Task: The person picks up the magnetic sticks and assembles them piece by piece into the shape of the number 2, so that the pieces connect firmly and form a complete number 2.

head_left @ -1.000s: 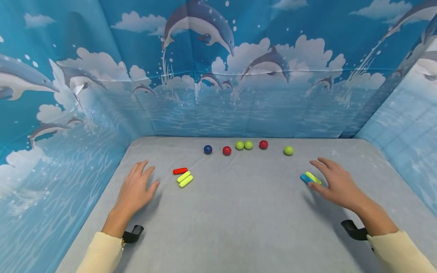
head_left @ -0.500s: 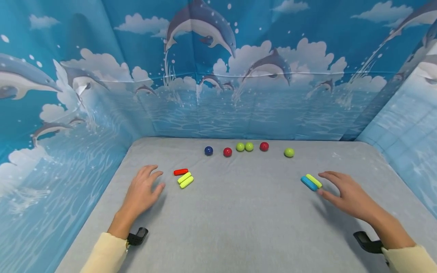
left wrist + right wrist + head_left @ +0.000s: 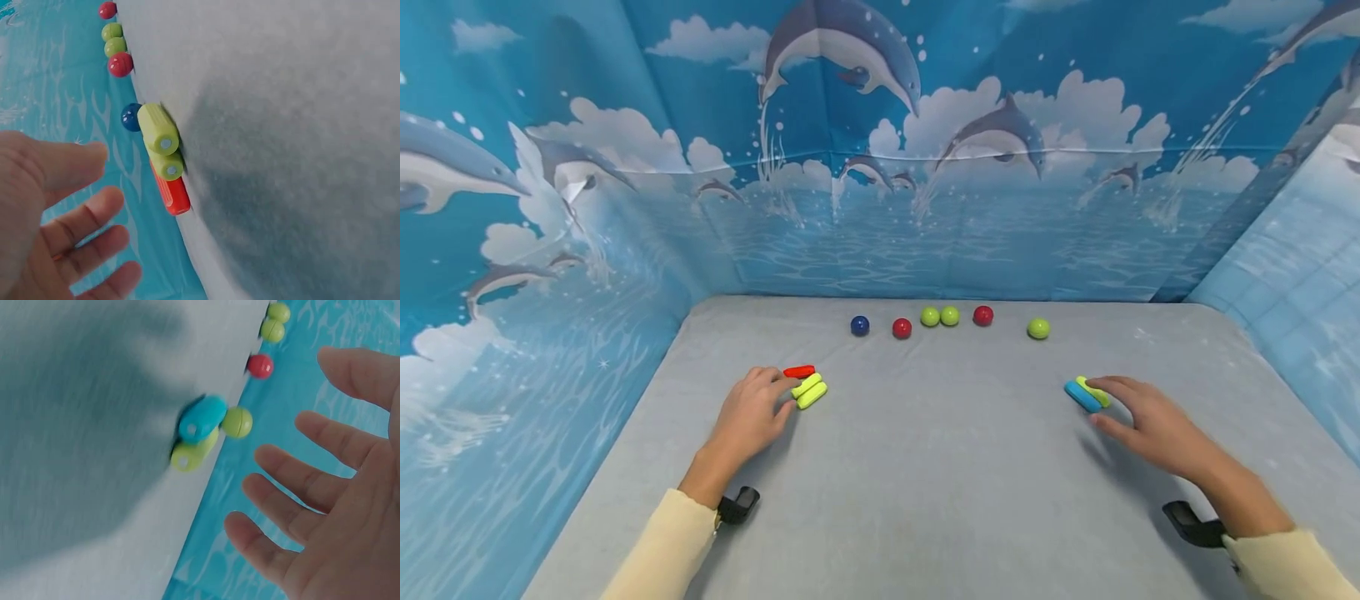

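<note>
In the head view, the left hand hangs just beside a glossy red rounded bar and two yellow-green rounded bars, its fingers spread and holding nothing. The yellow-green pair lies side by side on the left of the grey cloth-covered tabletop, perhaps aligned so that both fit one grasp. On the right, a blue rounded bar lies against another yellow-green bar, partly hidden by the right hand, whose fingers are likewise apart. Six shiny balls, one blue, two red and three green, sit along the far edge, probably to leave the near area free.

In the left wrist view, the thumb and fingers stand clear of the bars (their ends carry pale spots), so nothing is pinched.

In the right wrist view, the fingers spread apart, without contact; the two bars touch lengthwise, which likely keeps them from rolling.
</note>
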Available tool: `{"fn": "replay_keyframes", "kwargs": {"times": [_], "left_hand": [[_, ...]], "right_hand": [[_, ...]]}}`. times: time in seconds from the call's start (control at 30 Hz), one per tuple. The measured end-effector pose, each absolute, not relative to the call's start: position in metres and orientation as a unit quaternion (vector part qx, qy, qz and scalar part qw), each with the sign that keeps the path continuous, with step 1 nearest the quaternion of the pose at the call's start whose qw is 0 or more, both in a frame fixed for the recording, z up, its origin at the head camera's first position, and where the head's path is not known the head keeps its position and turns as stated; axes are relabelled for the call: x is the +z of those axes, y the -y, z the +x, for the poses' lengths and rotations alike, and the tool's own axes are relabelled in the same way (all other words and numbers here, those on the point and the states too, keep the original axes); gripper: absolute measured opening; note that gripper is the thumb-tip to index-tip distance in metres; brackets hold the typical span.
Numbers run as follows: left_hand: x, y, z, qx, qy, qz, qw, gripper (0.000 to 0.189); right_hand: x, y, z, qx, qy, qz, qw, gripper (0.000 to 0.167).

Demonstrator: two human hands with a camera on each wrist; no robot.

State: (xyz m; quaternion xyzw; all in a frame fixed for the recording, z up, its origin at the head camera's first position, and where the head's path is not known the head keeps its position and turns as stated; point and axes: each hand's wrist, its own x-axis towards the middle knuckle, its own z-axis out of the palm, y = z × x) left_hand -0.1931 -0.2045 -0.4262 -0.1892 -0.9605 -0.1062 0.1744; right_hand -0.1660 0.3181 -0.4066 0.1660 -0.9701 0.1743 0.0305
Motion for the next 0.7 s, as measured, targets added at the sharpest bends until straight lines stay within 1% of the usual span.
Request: {"fn": "replay_keyframes", "kwargs": {"times": [0.17,0.27,0.37,0.43,0.6,0.7], "left_hand": [[-0.431,0.197,-0.203,-0.085,0.973,-0.165,0.135,0.028],[-0.434,0.192,-0.209,-0.083,0.977,-0.162,0.106,0.022],[-0.433,0.187,-0.213,-0.093,0.98,-0.156,0.085,0.013],[-0.431,0.185,-0.215,-0.101,0.98,-0.153,0.076,0.009],[-0.426,0.177,-0.216,-0.101,0.982,-0.15,0.05,0.005],[-0.427,0.173,-0.216,-0.098,0.984,-0.145,0.041,0.013]], "right_hand": [[-0.406,-0.304,-0.165,0.18,0.966,0.183,0.007,0.054],[-0.404,-0.3,-0.165,0.177,0.967,0.184,0.005,0.054],[-0.402,-0.296,-0.166,0.173,0.966,0.192,0.008,0.053],[-0.402,-0.293,-0.168,0.174,0.965,0.197,0.001,0.054],[-0.4,-0.286,-0.173,0.171,0.964,0.202,-0.016,0.054],[-0.399,-0.284,-0.176,0.169,0.963,0.212,-0.012,0.054]]}}
